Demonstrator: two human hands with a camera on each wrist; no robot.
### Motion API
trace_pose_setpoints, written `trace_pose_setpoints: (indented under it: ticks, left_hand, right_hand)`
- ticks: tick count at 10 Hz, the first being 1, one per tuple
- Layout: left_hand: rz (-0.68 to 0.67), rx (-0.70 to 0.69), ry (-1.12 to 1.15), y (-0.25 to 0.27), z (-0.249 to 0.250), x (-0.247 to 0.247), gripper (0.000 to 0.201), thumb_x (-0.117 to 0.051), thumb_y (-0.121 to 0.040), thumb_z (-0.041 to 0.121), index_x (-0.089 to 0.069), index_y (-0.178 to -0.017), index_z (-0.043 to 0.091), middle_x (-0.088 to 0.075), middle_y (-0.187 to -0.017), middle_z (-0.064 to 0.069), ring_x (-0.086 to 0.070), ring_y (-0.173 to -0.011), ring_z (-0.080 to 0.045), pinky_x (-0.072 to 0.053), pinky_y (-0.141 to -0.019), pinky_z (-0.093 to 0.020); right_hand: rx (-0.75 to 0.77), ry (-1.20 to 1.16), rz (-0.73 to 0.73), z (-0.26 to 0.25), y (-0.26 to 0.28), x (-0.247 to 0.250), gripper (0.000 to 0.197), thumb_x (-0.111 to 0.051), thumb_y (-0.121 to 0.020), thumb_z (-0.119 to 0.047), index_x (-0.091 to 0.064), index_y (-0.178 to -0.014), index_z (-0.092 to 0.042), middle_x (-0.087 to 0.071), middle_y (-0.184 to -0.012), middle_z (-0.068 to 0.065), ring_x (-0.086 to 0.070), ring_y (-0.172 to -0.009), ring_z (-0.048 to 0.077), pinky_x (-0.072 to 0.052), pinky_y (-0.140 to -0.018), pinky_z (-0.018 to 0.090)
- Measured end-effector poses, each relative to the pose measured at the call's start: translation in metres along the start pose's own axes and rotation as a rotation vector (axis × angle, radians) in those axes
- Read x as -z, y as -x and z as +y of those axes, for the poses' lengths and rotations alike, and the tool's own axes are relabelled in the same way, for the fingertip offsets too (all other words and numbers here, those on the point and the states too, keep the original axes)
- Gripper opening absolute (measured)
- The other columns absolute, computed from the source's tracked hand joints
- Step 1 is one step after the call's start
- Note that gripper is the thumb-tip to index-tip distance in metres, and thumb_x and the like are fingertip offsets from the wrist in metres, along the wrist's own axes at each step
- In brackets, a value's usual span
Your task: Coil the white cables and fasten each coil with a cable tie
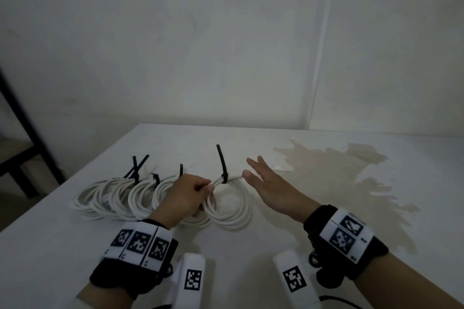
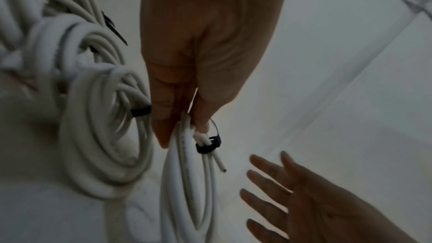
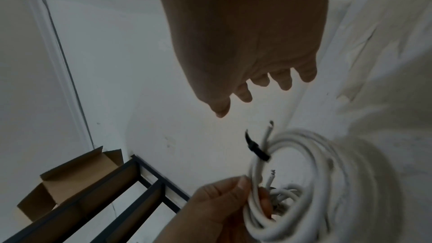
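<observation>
Rightmost coil [image 1: 229, 204], tie [image 1: 223, 168] already fastened, pinched by left hand [image 1: 187, 194]; right hand [image 1: 270, 187] spread, empty; likely next: setting down beside tied coils [image 1: 118, 195] at centre-left.

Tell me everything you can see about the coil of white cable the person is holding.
The rightmost cable coil is round, smooth white cable wound in several loops, lying on the white table at the right end of a row of similar coils. A black cable tie cinches its far side, its tail sticking upward. Cut cable ends poke out beside the tie. The left hand pinches its left side; the right hand hovers open beside it, apparently without touching.
</observation>
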State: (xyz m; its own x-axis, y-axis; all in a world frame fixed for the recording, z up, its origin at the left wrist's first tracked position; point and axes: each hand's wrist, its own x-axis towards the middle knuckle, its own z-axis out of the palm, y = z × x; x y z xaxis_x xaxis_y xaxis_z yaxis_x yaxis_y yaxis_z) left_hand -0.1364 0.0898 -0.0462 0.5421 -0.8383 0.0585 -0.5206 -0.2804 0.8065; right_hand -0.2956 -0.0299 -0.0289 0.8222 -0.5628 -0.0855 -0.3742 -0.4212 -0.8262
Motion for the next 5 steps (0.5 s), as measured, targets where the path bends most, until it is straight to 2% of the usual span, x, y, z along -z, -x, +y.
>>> trace_pose_setpoints:
  ticks: [1,2,3,4,5]
  left_hand:
    - [-0.034,0.042,-0.102,-0.005,-0.008,0.000,0.034,-0.052,-0.093,0.011,-0.063,-0.062,0.011,-0.061,-0.060,-0.009,-0.056,-0.046,-0.004,-0.041,-0.046,-0.009]
    - [-0.007,0.065,-0.180,-0.012,-0.012,0.001,0.027,-0.052,-0.093,0.012,-0.067,-0.073,0.003,-0.060,-0.068,-0.014,-0.054,-0.055,-0.011,-0.038,-0.051,-0.011]
    - [0.026,0.081,-0.270,-0.020,-0.015,0.002,0.027,-0.056,-0.091,0.013,-0.062,-0.065,0.008,-0.056,-0.062,-0.012,-0.053,-0.057,-0.017,-0.040,-0.053,-0.018]
    - [0.046,0.093,-0.486,-0.023,-0.009,-0.002,0.023,-0.060,-0.088,0.018,-0.055,-0.066,0.010,-0.056,-0.067,-0.011,-0.056,-0.065,-0.020,-0.043,-0.061,-0.026]
    - [0.120,0.098,-0.576,-0.020,0.001,-0.001,0.023,-0.062,-0.084,0.021,-0.051,-0.067,0.012,-0.055,-0.071,-0.005,-0.062,-0.080,-0.024,-0.045,-0.067,-0.031]
  right_hand:
    - [-0.027,-0.039,0.023,0.003,0.001,0.006,0.058,-0.031,-0.093,-0.054,-0.018,-0.146,-0.033,0.003,-0.156,-0.011,-0.012,-0.143,0.010,-0.014,-0.113,0.029]
    - [-0.016,-0.044,0.054,0.007,0.003,0.014,0.060,-0.032,-0.091,-0.056,-0.022,-0.145,-0.033,-0.003,-0.157,-0.011,-0.018,-0.141,0.010,-0.017,-0.110,0.028]
    - [-0.035,-0.031,0.071,0.011,0.008,0.021,0.059,-0.034,-0.090,-0.057,-0.026,-0.143,-0.032,-0.009,-0.156,-0.011,-0.019,-0.141,0.009,-0.017,-0.112,0.029]
    - [-0.053,-0.032,0.100,0.016,0.013,0.032,0.058,-0.036,-0.089,-0.057,-0.030,-0.141,-0.032,-0.015,-0.155,-0.010,-0.022,-0.140,0.009,-0.021,-0.113,0.031]
    - [-0.053,-0.061,0.170,0.015,0.020,0.046,0.056,-0.038,-0.090,-0.056,-0.032,-0.141,-0.032,-0.021,-0.153,-0.010,-0.025,-0.139,0.008,-0.024,-0.110,0.030]
